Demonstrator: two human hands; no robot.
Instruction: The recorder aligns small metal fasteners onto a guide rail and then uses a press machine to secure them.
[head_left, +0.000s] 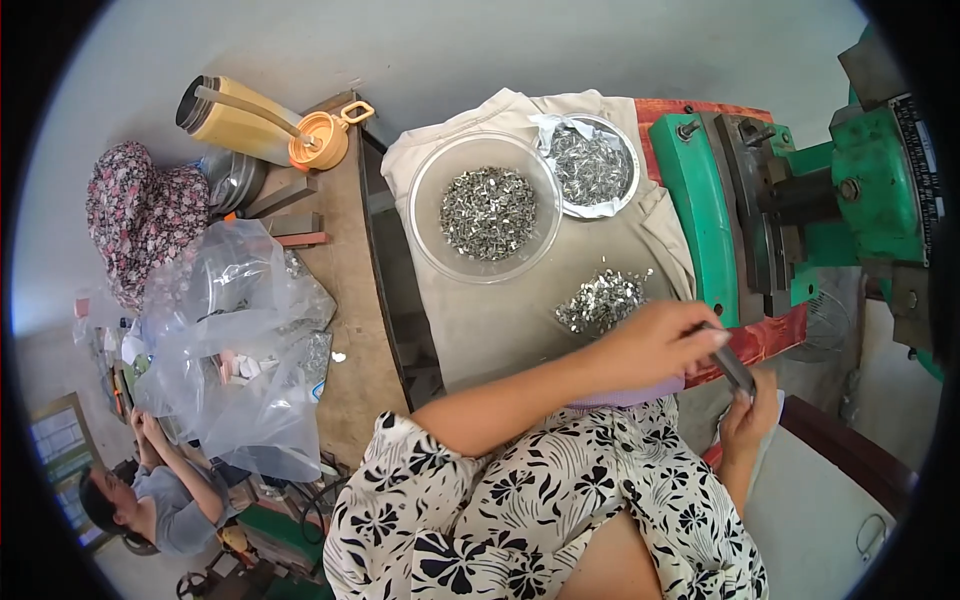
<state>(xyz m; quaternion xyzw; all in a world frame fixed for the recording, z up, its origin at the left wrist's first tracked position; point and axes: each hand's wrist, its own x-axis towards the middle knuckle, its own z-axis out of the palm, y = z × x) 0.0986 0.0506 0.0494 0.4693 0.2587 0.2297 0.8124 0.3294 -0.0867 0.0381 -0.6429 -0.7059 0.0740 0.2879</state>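
My left hand [672, 342] is closed around the upper end of a dark metal bar [737, 372], in front of the green machine. At the bar's lower end, the fingers of my right hand [752, 412] pinch it. Left of my left hand, a loose pile of small shiny metal pieces [603, 300] lies on the beige cloth [480, 330]. Behind the pile stands a clear plastic bowl [424, 205] with many small metal pieces in it. Beside that, a round white-lined dish [612, 208] holds thin, shiny metal pieces.
A green machine [690, 220] with dark steel clamps stands at the right. On the brown side table [355, 250] are an open yellow bottle [245, 125], metal bars [285, 195] and a clear plastic bag [250, 430]. A floral hat [140, 215] lies beyond. Another person [165, 500] works at the far left.
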